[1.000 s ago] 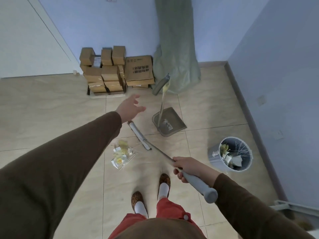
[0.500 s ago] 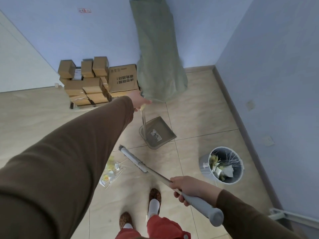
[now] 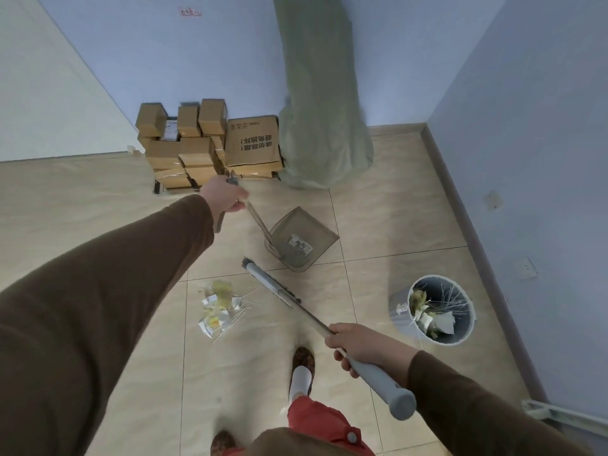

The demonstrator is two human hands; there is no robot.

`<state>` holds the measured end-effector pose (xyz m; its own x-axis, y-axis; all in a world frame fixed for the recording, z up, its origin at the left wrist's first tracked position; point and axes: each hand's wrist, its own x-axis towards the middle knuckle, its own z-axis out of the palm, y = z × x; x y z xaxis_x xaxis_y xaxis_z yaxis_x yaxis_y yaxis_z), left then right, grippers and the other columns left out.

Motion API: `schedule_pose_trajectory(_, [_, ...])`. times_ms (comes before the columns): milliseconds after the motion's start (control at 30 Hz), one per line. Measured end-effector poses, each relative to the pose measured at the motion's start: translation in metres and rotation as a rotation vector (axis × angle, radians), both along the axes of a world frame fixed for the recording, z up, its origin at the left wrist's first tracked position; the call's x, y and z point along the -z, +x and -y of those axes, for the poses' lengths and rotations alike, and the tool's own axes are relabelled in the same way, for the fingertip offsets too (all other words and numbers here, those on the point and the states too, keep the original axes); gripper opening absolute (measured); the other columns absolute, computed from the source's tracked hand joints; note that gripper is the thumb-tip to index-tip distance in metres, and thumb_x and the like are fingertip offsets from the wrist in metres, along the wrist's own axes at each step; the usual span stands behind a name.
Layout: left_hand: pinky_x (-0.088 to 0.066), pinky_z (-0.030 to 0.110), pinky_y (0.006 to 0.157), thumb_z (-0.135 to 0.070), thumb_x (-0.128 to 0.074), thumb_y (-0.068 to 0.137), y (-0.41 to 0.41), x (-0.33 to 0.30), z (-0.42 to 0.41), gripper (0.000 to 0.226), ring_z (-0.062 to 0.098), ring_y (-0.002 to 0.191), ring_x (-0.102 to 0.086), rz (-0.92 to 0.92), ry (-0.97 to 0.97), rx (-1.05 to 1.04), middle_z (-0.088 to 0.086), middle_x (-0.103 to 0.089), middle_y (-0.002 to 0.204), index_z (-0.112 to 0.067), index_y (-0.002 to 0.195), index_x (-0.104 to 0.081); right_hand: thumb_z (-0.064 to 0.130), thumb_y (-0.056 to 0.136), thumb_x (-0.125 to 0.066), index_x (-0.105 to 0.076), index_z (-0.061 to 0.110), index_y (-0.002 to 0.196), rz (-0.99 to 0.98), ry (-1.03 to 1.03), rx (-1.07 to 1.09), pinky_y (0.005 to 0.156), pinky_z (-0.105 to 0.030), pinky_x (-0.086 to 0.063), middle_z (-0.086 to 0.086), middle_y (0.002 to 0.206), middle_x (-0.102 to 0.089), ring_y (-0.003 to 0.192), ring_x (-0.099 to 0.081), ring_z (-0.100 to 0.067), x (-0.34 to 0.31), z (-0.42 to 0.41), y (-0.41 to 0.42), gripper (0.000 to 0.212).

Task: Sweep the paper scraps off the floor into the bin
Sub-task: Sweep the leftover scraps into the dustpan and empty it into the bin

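Observation:
A small heap of white and yellow paper scraps lies on the tiled floor in front of my feet. My right hand grips the broom handle; the grey broom head rests on the floor just right of the scraps. My left hand grips the top of the dustpan's upright handle. The grey dustpan stands on the floor beyond the broom head, tilted. A grey round bin with paper and sticks inside stands to the right near the wall.
Stacked cardboard boxes and a tall green sack stand against the back wall. The right wall and its skirting run close beside the bin. A metal frame pokes in at bottom right. My feet are near the scraps.
My left hand reached forward and took hold of the dustpan handle, which now leans left. The broom in my right hand stayed about where it was.

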<state>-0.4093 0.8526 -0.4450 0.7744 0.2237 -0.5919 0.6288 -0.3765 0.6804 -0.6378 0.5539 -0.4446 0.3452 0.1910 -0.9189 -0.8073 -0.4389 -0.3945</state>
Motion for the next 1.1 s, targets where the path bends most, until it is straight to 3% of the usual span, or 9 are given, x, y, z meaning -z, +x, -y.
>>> schedule_pose_trajectory(100, [-0.063,0.026,0.071,-0.003,-0.071,0.087,-0.037,-0.022,-0.048,0.023,0.024,0.092,-0.072,0.054,-0.068,-0.081,0.021,-0.067,0.113,0.002,0.108,-0.064,0.01,0.098,-0.046,-0.056,0.011,0.114,0.007,-0.006,-0.016,0.042,-0.021,-0.036,-0.005,0.069,-0.048,0.046,-0.044,-0.011,-0.003,-0.02,-0.007,0.018])
schedule_pose_trajectory(200, [-0.058,0.016,0.058,-0.005,-0.071,0.087,-0.087,-0.043,-0.094,0.031,0.022,0.091,-0.071,0.125,-0.099,-0.142,0.022,-0.066,0.114,0.003,0.116,-0.063,0.013,0.098,-0.047,-0.052,0.011,0.099,0.041,-0.02,-0.036,0.041,-0.02,-0.038,-0.005,0.069,-0.051,0.044,-0.045,-0.01,-0.01,-0.043,-0.018,0.005])
schedule_pose_trajectory(400, [-0.061,0.03,0.083,-0.009,-0.073,0.085,-0.201,-0.061,-0.186,0.033,0.03,0.103,-0.071,0.231,-0.042,-0.225,0.026,-0.067,0.113,0.007,0.112,-0.064,0.02,0.099,-0.051,-0.054,0.009,0.119,0.162,-0.152,-0.146,0.04,-0.019,-0.043,-0.006,0.076,-0.055,0.048,-0.048,-0.01,-0.012,-0.099,-0.055,0.023])
schedule_pose_trajectory(533, [-0.06,0.025,0.081,-0.009,-0.071,0.086,-0.284,-0.074,-0.235,0.021,0.025,0.092,-0.069,0.284,0.02,-0.25,0.019,-0.066,0.099,0.004,0.102,-0.067,0.017,0.1,-0.052,-0.055,0.004,0.115,0.202,-0.214,-0.191,0.039,-0.019,-0.042,-0.008,0.072,-0.054,0.049,-0.046,-0.013,-0.003,-0.135,-0.077,0.02])
schedule_pose_trajectory(600, [-0.06,0.032,0.088,-0.008,-0.071,0.086,-0.323,-0.079,-0.257,0.009,0.026,0.092,-0.07,0.268,0.063,-0.232,0.017,-0.066,0.094,-0.002,0.09,-0.066,0.016,0.099,-0.052,-0.055,0.003,0.113,0.213,-0.213,-0.15,0.039,-0.02,-0.042,-0.008,0.072,-0.054,0.049,-0.047,-0.013,0.001,-0.149,-0.087,0.019])
schedule_pose_trajectory(700, [-0.055,0.046,0.097,-0.008,-0.071,0.084,-0.371,-0.078,-0.289,0.008,0.035,0.099,-0.072,0.227,0.109,-0.244,0.017,-0.067,0.088,-0.003,0.081,-0.066,0.016,0.098,-0.053,-0.056,0.001,0.113,0.231,-0.221,-0.105,0.042,-0.022,-0.044,-0.008,0.072,-0.055,0.051,-0.048,-0.013,0.006,-0.167,-0.099,0.022])
schedule_pose_trajectory(867, [-0.056,0.051,0.095,-0.01,-0.074,0.08,-0.435,-0.066,-0.324,0.016,0.034,0.095,-0.073,0.124,0.188,-0.237,0.018,-0.074,0.09,0.001,0.091,-0.07,0.018,0.095,-0.06,-0.052,-0.001,0.125,0.213,-0.192,0.007,0.042,-0.023,-0.046,-0.008,0.068,-0.057,0.047,-0.05,-0.012,0.019,-0.189,-0.101,0.036])
schedule_pose_trajectory(1100, [-0.057,0.055,0.089,-0.004,-0.072,0.077,-0.484,-0.041,-0.316,0.017,0.04,0.091,-0.072,-0.011,0.267,-0.161,0.023,-0.073,0.087,0.007,0.09,-0.068,0.015,0.096,-0.058,-0.051,-0.003,0.126,0.254,-0.108,0.101,0.039,-0.018,-0.047,-0.009,0.07,-0.056,0.05,-0.05,-0.012,0.02,-0.212,-0.105,0.035])
